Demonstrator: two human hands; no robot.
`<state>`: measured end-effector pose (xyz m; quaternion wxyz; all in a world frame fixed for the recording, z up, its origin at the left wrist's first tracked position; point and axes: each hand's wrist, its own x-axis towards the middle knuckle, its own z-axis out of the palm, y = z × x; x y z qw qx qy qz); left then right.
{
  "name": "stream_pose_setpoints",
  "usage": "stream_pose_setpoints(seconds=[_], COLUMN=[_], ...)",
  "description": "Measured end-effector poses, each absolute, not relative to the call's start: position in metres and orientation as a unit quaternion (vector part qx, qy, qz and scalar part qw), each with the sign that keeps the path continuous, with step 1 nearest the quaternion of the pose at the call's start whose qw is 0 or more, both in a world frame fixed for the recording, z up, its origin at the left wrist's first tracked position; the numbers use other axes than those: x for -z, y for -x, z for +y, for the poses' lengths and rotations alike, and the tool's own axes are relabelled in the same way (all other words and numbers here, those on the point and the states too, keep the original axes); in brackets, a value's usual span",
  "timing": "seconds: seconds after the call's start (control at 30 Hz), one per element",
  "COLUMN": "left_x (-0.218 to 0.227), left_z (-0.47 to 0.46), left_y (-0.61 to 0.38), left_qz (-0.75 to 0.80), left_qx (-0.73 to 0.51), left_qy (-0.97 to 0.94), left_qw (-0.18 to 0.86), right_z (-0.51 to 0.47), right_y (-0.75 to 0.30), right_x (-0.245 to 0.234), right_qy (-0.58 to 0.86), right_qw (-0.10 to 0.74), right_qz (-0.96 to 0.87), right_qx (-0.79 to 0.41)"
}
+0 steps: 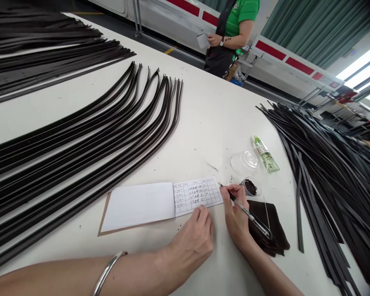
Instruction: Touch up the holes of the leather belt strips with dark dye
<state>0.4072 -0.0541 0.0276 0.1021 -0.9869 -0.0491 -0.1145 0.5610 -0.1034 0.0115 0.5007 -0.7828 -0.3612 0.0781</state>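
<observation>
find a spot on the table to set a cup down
Best patch: the bare table between the curved black strips and the plastic cup, above the notebook. A narrower strip runs below the notebook, beside the left hand. It's crowded around the right hand, the bottle and the loose strip pile.

A pen [249, 216] is gripped by the right hand [235, 213] beside a ruled paper form [197, 196], whose lower edge is touched by the left hand [189, 236]; long dark strips [80, 139] are laid out at left.
</observation>
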Motion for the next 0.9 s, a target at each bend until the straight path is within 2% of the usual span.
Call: stream_pose_setpoints(seconds=[0.17,0.4,0.9], left_x=[-0.016,-0.009,-0.013], left_z=[-0.061,-0.067,-0.066], left_y=[-0.406,-0.403,-0.401], left_qz=[-0.033,-0.025,-0.017], left_qx=[0.153,0.143,0.145], left_qy=[0.984,0.982,0.981], left_qw=[0.085,0.120,0.128], right_z=[-0.105,-0.104,-0.105], right_y=[-0.558,-0.557,-0.555], right_x=[-0.014,-0.014,-0.005], right_qy=[0.769,0.726,0.750], right_qw=[0.522,0.503,0.450], right_qz=[-0.354,-0.386,-0.420], right_qx=[-0.104,-0.264,-0.243])
